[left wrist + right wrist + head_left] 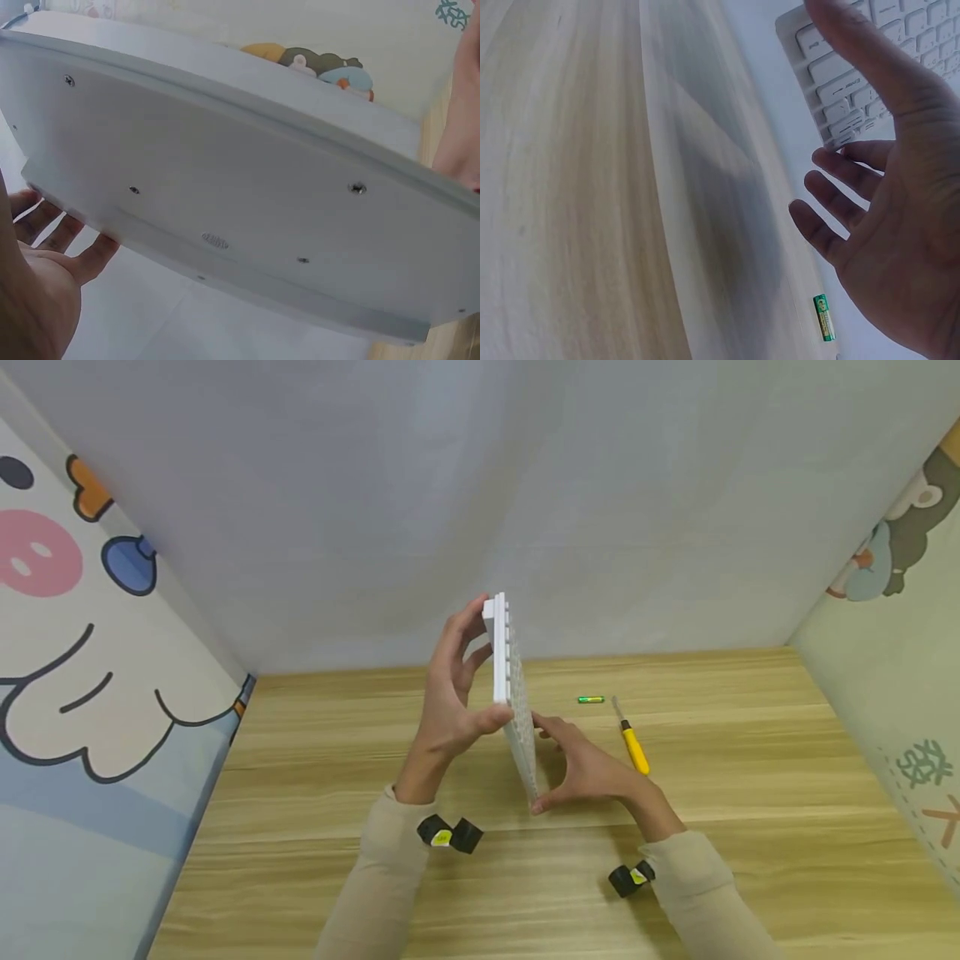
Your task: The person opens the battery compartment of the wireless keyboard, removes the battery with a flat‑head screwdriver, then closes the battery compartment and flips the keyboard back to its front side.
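A white keyboard (501, 652) is held up on a slant above the table, its keys facing right. My left hand (447, 714) grips its raised end, with the thumb on the near edge and the fingers at the far edge. At the lower end, my right hand (588, 768) holds it between thumb and fingers spread across its width. The left wrist view shows the underside of the keyboard (225, 165), with several screws in it. Keys at one corner of the keyboard (836, 75) appear in the right wrist view beside the right thumb.
A green battery (591, 700) lies on the wooden table (315, 752), right of the keyboard. Beside it lies a screwdriver (635, 747) with a yellow handle, close to the right hand. A pale wall (375, 527) rises behind the table, with printed panels on both sides.
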Tool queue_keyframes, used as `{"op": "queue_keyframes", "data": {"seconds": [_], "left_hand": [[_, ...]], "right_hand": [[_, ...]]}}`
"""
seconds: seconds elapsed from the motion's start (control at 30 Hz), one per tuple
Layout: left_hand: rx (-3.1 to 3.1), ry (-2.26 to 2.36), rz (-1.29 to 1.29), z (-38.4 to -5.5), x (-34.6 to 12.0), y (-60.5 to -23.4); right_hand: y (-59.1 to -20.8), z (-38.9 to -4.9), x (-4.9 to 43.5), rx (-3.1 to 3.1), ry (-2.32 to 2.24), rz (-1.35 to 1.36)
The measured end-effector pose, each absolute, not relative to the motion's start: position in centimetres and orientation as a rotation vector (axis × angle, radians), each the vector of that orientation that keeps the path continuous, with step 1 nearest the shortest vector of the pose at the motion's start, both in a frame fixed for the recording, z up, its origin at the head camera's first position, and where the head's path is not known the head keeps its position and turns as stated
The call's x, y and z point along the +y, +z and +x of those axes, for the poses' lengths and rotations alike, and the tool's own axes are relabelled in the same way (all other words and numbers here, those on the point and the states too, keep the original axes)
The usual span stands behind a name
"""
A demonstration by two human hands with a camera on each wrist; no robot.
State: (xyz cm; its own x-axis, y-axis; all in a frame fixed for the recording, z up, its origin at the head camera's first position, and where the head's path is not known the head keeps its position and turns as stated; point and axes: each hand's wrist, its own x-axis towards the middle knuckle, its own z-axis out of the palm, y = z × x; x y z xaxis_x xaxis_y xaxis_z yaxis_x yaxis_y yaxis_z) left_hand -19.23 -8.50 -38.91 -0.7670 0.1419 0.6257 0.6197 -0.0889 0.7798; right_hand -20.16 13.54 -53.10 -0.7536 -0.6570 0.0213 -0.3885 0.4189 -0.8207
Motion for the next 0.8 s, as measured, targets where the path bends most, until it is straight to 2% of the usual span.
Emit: {"op": "queue_keyframes", "data": {"seconds": [0.6,0.8], "left_hand": [[-1.971,-1.673,-0.979,-19.5,-12.5,-38.5],[-2.078,-1.565,-0.945,-19.3,-14.1,-38.6]], "right_hand": [[-51.7,-20.7,15.5,2.365,-1.194,-0.881],[-51.1,-21.0,16.3,2.361,-1.182,-0.864]]}}
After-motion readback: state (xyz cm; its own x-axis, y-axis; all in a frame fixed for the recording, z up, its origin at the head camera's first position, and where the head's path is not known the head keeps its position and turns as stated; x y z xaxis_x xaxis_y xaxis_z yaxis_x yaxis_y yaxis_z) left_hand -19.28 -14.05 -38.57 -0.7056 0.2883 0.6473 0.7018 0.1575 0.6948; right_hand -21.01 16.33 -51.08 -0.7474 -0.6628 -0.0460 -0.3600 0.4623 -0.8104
